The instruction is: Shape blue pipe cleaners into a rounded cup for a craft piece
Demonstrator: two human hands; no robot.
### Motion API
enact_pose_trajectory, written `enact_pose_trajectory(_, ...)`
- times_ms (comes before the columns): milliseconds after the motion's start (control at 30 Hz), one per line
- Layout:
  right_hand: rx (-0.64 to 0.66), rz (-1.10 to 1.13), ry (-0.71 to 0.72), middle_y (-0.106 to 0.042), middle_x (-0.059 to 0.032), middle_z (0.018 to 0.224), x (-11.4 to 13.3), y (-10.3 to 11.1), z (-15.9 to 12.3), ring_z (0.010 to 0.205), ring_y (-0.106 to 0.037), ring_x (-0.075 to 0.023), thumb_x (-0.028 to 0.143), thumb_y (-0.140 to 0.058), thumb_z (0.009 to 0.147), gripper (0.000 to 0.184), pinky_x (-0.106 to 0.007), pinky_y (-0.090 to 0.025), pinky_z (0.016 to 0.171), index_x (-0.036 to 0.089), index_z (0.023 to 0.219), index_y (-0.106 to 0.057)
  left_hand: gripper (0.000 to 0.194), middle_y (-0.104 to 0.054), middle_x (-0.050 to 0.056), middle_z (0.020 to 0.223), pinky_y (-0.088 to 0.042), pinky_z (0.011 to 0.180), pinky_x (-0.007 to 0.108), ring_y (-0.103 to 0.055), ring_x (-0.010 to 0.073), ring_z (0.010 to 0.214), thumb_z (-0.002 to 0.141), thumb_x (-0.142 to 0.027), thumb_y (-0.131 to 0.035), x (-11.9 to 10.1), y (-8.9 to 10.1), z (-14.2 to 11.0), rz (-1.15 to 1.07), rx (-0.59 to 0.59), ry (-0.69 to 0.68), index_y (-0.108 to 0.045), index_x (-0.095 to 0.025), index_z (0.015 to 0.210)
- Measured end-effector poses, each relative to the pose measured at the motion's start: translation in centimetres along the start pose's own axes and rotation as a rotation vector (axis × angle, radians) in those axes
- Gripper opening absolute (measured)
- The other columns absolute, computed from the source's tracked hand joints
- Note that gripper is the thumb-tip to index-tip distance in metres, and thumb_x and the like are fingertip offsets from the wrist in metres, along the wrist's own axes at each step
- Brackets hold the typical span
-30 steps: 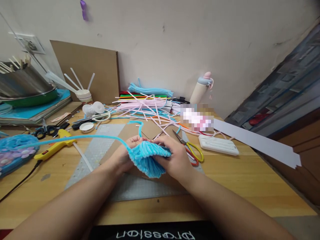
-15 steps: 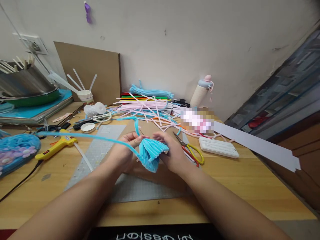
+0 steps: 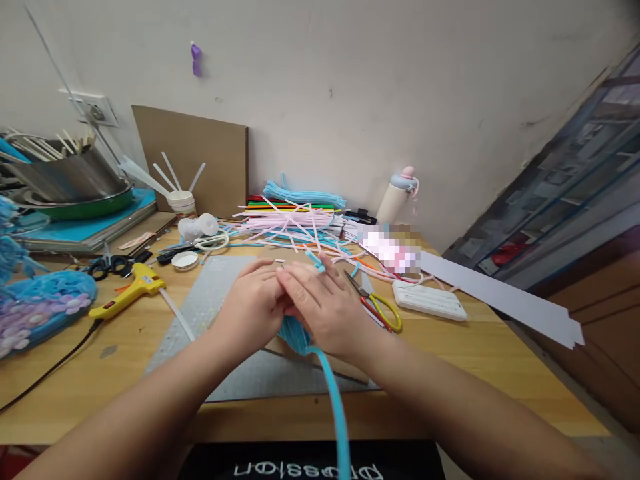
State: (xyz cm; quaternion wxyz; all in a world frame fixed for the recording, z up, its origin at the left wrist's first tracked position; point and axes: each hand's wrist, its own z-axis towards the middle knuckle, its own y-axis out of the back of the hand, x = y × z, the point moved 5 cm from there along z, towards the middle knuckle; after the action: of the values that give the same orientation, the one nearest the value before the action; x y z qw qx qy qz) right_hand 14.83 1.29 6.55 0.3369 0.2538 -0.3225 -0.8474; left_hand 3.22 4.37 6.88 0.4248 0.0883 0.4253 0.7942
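Note:
Both hands meet over a bundle of blue pipe cleaners (image 3: 295,335), covering most of it. My left hand (image 3: 257,297) curls round its left side, fingers closed. Across the top and right lies my right hand (image 3: 327,307), its fingers bent over the bundle and touching the left hand. One long blue strand (image 3: 334,400) trails from the bundle down toward me. A short blue end (image 3: 315,260) pokes up past the right hand's fingers. Under the hands are a piece of brown cardboard (image 3: 345,369) and a grey cutting mat (image 3: 235,383).
Scissors with yellow handles (image 3: 385,312) lie right of the hands, near a white flat box (image 3: 429,300). A yellow glue gun (image 3: 127,292) and a blue flowered piece (image 3: 47,310) are at left. Pink pipe cleaners (image 3: 287,223) are heaped behind; a bottle (image 3: 396,197) stands against the wall.
The bundle has turned, and my hands have closed over it, hiding its fanned end. The long strand that stretched left now hangs toward me. The view has shifted slightly.

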Motion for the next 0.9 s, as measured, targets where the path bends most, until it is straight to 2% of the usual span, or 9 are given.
enact_pose_trajectory(100,0.067,-0.019,0.028,-0.067,-0.0091,0.098,-1.0,-0.6,-0.3,0.09,-0.055,-0.0214,0.026,-0.04,0.097,0.044,-0.042,-0.042,0.088,0.007,0.137,-0.04,0.018,-0.069,-0.001,0.066,-0.038,0.097,0.037,-0.061,0.0146,0.068,0.077,-0.008,-0.055,-0.7,-0.2,0.1,-0.063,0.155,0.06,-0.065,-0.018,0.067)
enact_pose_trajectory(167,0.074,0.007,0.1,-0.065,-0.0102,0.097,-1.3,-0.4,-0.6,0.087,-0.053,-0.0218,0.026,-0.041,0.096,0.043,-0.039,-0.043,0.076,0.005,0.134,-0.04,0.018,-0.068,-0.002,0.064,-0.04,0.093,0.035,-0.06,0.0148,0.069,0.078,-0.011,-0.057,-0.9,0.1,0.3,-0.143,0.247,0.107,-0.066,-0.019,0.066)
enact_pose_trajectory(267,0.095,0.082,0.236,-0.063,-0.01,0.094,-1.4,0.5,-0.9,0.084,-0.05,-0.0197,0.018,-0.044,0.093,0.034,-0.033,-0.041,0.066,0.006,0.125,-0.045,0.015,-0.067,0.0,0.067,-0.043,0.078,0.03,-0.06,0.0161,0.074,0.079,-0.019,-0.06,-0.6,0.4,0.7,-0.256,0.368,0.227,-0.067,-0.018,0.066)
enact_pose_trajectory(333,0.097,0.045,0.349,-0.06,-0.0053,0.085,-1.3,1.1,-1.1,0.076,-0.05,-0.0164,0.014,-0.046,0.09,0.027,-0.029,-0.036,0.056,0.011,0.117,-0.051,0.014,-0.067,0.0,0.069,-0.043,0.069,0.027,-0.059,0.0161,0.072,0.078,-0.025,-0.061,-0.2,0.4,0.6,-0.325,0.471,0.318,-0.067,-0.018,0.068)
enact_pose_trajectory(400,0.054,-0.039,0.458,-0.055,0.0008,0.072,-0.9,1.9,-1.2,0.064,-0.046,-0.0129,0.014,-0.049,0.089,0.019,-0.028,-0.025,0.048,0.018,0.106,-0.056,0.014,-0.066,0.0,0.069,-0.042,0.066,0.026,-0.059,0.0161,0.072,0.076,-0.029,-0.061,0.0,0.0,0.2,-0.383,0.592,0.385,-0.067,-0.018,0.07)
enact_pose_trajectory(500,-0.019,-0.096,0.55,-0.047,0.0057,0.058,-0.4,3.0,-1.2,0.051,-0.039,-0.01,0.018,-0.054,0.086,0.009,-0.029,-0.014,0.044,0.022,0.091,-0.06,0.016,-0.065,-0.001,0.069,-0.042,0.067,0.025,-0.058,0.016,0.073,0.074,-0.032,-0.062,-0.2,-0.6,-0.4,-0.424,0.721,0.398,-0.069,-0.019,0.074)
enact_pose_trajectory(733,-0.076,-0.056,0.592,-0.045,0.0071,0.051,-0.1,4.0,-0.8,0.046,-0.036,-0.0086,0.023,-0.057,0.086,0.01,-0.029,-0.012,0.044,0.018,0.091,-0.064,0.019,-0.064,0.0,0.079,-0.041,0.066,0.024,-0.056,0.016,0.077,0.071,-0.03,-0.06,-1.0,-0.3,-1.0,-0.482,0.761,0.361,-0.067,-0.018,0.084)
enact_pose_trajectory(900,-0.064,-0.067,0.568,-0.04,0.0079,0.048,-0.4,4.3,-0.9,0.045,-0.033,-0.0091,0.02,-0.059,0.084,0.012,-0.03,-0.012,0.045,0.021,0.094,-0.065,0.025,-0.057,-0.002,0.072,-0.039,0.061,0.023,-0.051,0.0138,0.07,0.075,-0.038,-0.061,-1.2,-0.1,-1.3,-0.627,0.86,0.346,-0.065,-0.018,0.089)
